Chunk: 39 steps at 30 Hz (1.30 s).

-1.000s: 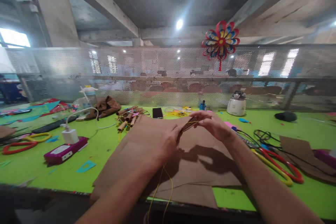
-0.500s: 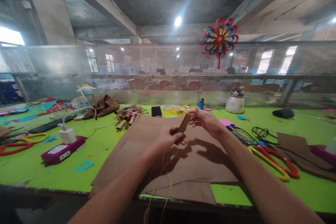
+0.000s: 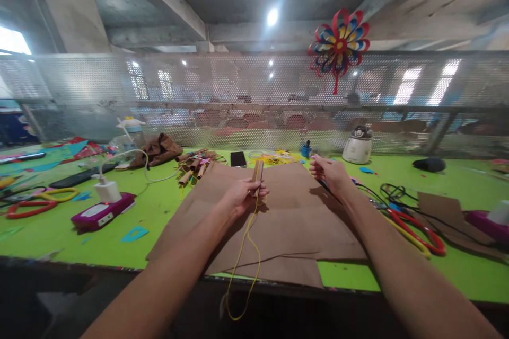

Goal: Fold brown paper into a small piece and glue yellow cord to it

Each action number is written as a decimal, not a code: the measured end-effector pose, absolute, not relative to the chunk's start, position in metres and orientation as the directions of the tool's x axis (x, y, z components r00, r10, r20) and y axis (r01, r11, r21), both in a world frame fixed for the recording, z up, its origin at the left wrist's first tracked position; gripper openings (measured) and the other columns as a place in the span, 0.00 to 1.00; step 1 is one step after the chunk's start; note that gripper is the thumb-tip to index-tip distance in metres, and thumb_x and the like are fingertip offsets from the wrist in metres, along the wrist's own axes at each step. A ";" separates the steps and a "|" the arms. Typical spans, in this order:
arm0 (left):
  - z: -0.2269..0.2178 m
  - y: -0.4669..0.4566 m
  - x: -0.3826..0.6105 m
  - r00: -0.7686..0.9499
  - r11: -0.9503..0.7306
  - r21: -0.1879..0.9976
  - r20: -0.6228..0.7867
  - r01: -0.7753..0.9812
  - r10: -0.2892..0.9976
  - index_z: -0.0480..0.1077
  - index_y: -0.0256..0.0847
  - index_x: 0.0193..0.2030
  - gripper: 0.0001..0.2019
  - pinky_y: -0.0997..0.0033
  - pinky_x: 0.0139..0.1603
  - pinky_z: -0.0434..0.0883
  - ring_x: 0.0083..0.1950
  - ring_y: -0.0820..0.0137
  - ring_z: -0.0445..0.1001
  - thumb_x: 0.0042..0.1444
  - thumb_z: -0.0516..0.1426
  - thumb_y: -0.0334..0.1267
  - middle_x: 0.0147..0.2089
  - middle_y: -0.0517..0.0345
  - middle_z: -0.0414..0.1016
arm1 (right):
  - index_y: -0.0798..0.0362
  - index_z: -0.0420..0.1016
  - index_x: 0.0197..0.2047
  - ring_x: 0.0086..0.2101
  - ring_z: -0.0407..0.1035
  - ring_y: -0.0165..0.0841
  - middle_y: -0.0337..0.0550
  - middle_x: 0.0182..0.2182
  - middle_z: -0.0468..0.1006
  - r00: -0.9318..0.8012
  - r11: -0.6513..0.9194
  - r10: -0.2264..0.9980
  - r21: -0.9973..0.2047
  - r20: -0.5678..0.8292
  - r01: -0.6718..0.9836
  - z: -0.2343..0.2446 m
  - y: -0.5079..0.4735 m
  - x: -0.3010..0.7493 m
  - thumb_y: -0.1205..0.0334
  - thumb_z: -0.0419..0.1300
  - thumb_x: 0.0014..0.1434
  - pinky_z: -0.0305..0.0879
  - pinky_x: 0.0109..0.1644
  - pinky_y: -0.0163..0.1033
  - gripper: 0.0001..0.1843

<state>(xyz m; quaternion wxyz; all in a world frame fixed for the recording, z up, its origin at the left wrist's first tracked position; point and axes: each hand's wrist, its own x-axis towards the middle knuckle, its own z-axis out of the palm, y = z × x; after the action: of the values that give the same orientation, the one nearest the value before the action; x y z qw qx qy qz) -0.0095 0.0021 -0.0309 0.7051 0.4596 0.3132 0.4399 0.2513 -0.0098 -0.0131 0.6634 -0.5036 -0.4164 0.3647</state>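
My left hand (image 3: 241, 196) is closed around a narrow brown paper roll (image 3: 258, 170), which stands nearly upright over the sheet. A yellow string (image 3: 249, 235) runs along the roll, past my left fingers, and hangs in a long loop beyond the table's front edge. Off to the right, my right hand (image 3: 332, 174) is raised with its fingers curled together; what they pinch, if anything, is too small to make out. Under both hands lies a large brown paper sheet (image 3: 286, 233).
Several brown rolls with yellow string (image 3: 194, 167) lie back left, beside a black phone (image 3: 238, 159). Red-handled scissors (image 3: 421, 230) and cables lie right. A purple power strip (image 3: 104, 212) stands left. Behind rises a perforated metal screen (image 3: 222, 90) with a paper pinwheel (image 3: 339, 45).
My right hand has left the roll's upper end and moved right. My left hand has shifted slightly left and turned the roll more upright. The view has tilted down a little.
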 end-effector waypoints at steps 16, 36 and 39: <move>-0.025 -0.004 -0.007 0.408 0.192 0.926 -0.046 -0.325 0.912 0.67 0.29 0.32 0.05 0.76 0.30 0.72 0.27 0.74 0.74 0.53 0.51 0.20 0.27 0.52 0.72 | 0.56 0.69 0.23 0.16 0.63 0.24 0.39 0.16 0.71 0.507 0.268 0.827 -0.963 0.244 0.027 -0.001 -0.016 0.267 0.59 0.59 0.52 0.61 0.19 0.30 0.10; -0.031 0.004 -0.005 0.430 0.170 0.923 -0.005 -0.345 0.903 0.66 0.30 0.30 0.05 0.75 0.33 0.71 0.27 0.75 0.73 0.54 0.52 0.23 0.28 0.51 0.72 | 0.59 0.75 0.22 0.19 0.66 0.28 0.44 0.18 0.75 0.361 -0.076 0.911 -0.781 0.197 0.620 0.011 -0.094 0.357 0.54 0.64 0.42 0.63 0.23 0.32 0.14; -0.034 0.007 -0.005 0.441 0.174 0.917 0.002 -0.359 0.897 0.66 0.29 0.31 0.04 0.75 0.34 0.71 0.28 0.74 0.73 0.54 0.52 0.22 0.28 0.51 0.72 | 0.59 0.75 0.21 0.19 0.65 0.28 0.43 0.18 0.74 0.361 -0.083 0.911 -0.768 0.200 0.635 0.004 -0.096 0.357 0.53 0.63 0.42 0.63 0.24 0.33 0.15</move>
<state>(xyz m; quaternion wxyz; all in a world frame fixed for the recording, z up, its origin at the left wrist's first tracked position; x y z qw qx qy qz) -0.0055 0.0067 -0.0336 0.7098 0.4658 0.2888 0.4426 0.3570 -0.0958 0.0045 0.4089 -0.7165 -0.5395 0.1683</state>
